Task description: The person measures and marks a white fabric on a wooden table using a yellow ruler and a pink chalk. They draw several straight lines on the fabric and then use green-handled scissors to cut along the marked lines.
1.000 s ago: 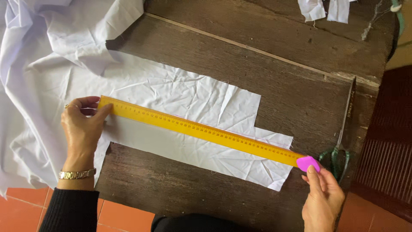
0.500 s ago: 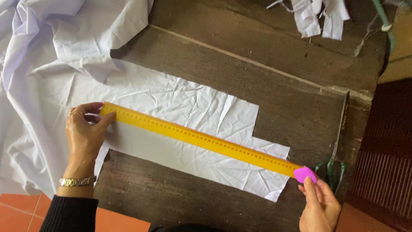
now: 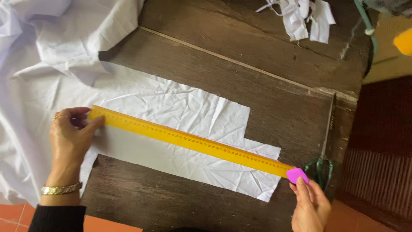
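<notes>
1. The left hand [image 3: 71, 139] presses its fingers flat on one end of the yellow ruler [image 3: 193, 141] — which lies slantwise across the white cloth [image 3: 171, 107] on the wooden table [image 3: 257, 73].
2. The right hand [image 3: 311, 206] pinches a pink chalk [image 3: 297, 175] at the ruler's other end — scissors [image 3: 325, 146] lie just beside.

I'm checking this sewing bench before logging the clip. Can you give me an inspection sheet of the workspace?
Surface: dark wooden table, worn planks.
Job's things: yellow ruler lying slantwise on creased white cloth; pink chalk at its right end.
Clutter: white scraps at the far edge; scissors at the right.
Grippers: left hand presses the ruler's left end; right hand holds the chalk.
Cables: green cord, top right.
Surroundings: orange floor tiles.
</notes>
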